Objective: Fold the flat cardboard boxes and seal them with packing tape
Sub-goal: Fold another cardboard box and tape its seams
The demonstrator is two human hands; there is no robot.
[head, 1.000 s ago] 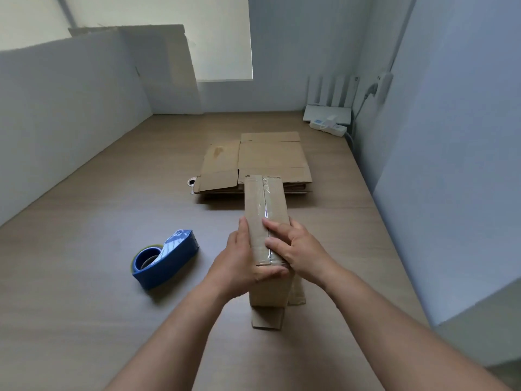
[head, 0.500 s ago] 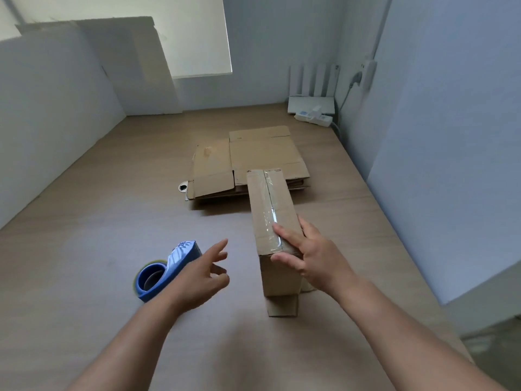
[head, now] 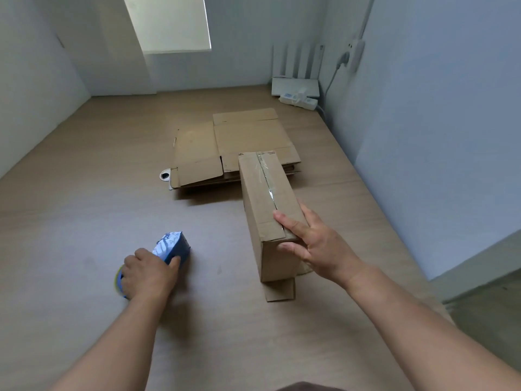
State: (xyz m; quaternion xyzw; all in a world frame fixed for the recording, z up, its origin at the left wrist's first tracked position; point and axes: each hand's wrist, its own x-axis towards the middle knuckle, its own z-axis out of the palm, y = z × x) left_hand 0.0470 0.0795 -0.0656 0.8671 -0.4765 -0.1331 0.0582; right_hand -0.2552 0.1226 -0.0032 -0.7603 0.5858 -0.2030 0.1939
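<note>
Left hand on the tape tool, right hand steadying the box to its right.

The left hand (head: 146,275) curls its fingers over the blue packing-tape dispenser (head: 173,246) on the pale wooden surface (head: 84,221). To its right stands the long narrow brown cardboard box (head: 265,198), its long axis running near to far. The right hand (head: 318,246) presses straight, spread fingers on the box's near end. The dispenser must probably travel right to reach the taped top seam (head: 267,184). The stack of flat brown cardboard boxes (head: 242,142) lies beyond.

White router (head: 295,87) with power strip (head: 298,100) just beside it.
</note>
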